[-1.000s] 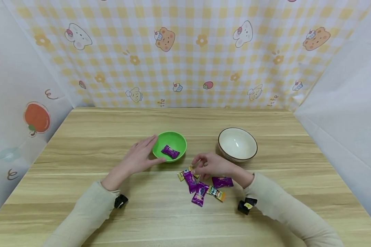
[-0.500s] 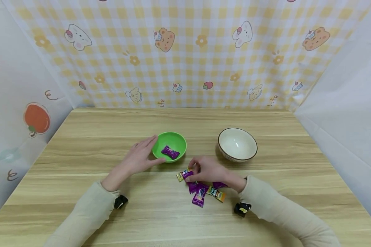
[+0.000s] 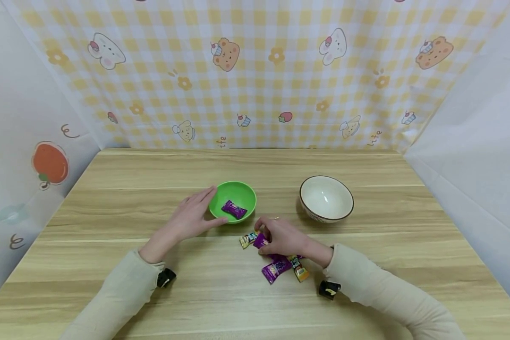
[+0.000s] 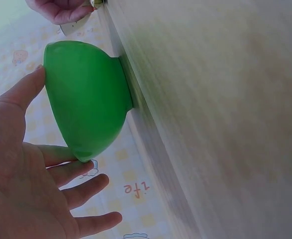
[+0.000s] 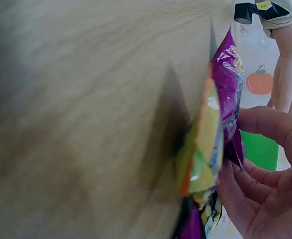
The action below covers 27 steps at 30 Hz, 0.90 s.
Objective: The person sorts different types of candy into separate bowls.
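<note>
The right hand (image 3: 285,236) has dipped in, fingers now pinching a purple sweet (image 3: 260,241), one caught, left hand (image 3: 189,216) straight-fingered against the green bowl (image 3: 238,191).

A cloth (image 3: 255,89) in yellow and white checks hung across the back, printed with rabbits (image 3: 108,52), bears (image 3: 226,54), flowers (image 3: 276,55), strawberries (image 3: 285,116), cupcakes (image 3: 243,121) and small figures in chef's hats (image 3: 185,131); the lettering "life" (image 3: 374,138) ran near its lower right. Along the left stood a white sheet (image 3: 8,127) bearing a large orange-red fruit (image 3: 50,161) with a green leaf, a few brown curls (image 3: 70,130) and a faint bluish shape (image 3: 11,214). A plain white sheet (image 3: 471,156), lightly creased, closed off the right. Between them spread a tabletop (image 3: 221,302) of pale wood, its darker grain running in bands from side to side. Soft, even light covered the scene, and the wood looked palest toward the front middle.
</note>
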### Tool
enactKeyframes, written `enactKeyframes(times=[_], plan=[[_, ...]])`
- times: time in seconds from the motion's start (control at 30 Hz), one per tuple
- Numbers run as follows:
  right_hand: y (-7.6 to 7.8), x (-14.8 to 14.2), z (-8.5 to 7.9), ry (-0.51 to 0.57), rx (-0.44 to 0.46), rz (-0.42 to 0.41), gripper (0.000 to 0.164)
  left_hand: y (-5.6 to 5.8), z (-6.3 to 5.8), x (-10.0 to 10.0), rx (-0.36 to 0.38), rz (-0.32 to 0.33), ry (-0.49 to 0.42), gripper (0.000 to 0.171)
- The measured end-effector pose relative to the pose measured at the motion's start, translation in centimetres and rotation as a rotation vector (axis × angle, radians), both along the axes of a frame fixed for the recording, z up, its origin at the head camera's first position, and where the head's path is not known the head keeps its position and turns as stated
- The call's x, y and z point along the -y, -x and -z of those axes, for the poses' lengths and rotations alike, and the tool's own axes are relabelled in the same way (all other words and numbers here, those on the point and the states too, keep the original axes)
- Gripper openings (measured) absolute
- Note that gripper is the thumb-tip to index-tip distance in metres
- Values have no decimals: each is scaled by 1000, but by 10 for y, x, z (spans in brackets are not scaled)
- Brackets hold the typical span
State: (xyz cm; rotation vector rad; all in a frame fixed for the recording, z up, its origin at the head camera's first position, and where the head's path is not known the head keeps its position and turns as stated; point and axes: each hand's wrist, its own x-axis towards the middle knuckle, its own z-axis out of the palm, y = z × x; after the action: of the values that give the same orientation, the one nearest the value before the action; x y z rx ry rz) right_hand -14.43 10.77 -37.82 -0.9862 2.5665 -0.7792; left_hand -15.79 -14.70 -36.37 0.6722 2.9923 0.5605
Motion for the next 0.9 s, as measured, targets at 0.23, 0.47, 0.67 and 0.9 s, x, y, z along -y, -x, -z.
enactKeyframes(times=[0.23,0.47,0.67,0.9], plan=[[5,-4,1,47,80,-8,38,-1,-1,0,4,-1,-6,89],[11,-12,1,117,192,-12,31,-1,-1,-1,10,1,-19,88],[16,-20,-3,163,306,0,28,-1,-1,-1,2,5,-18,88],[21,-28,-15,228,386,61,32,-1,0,0,-2,3,-18,88]])
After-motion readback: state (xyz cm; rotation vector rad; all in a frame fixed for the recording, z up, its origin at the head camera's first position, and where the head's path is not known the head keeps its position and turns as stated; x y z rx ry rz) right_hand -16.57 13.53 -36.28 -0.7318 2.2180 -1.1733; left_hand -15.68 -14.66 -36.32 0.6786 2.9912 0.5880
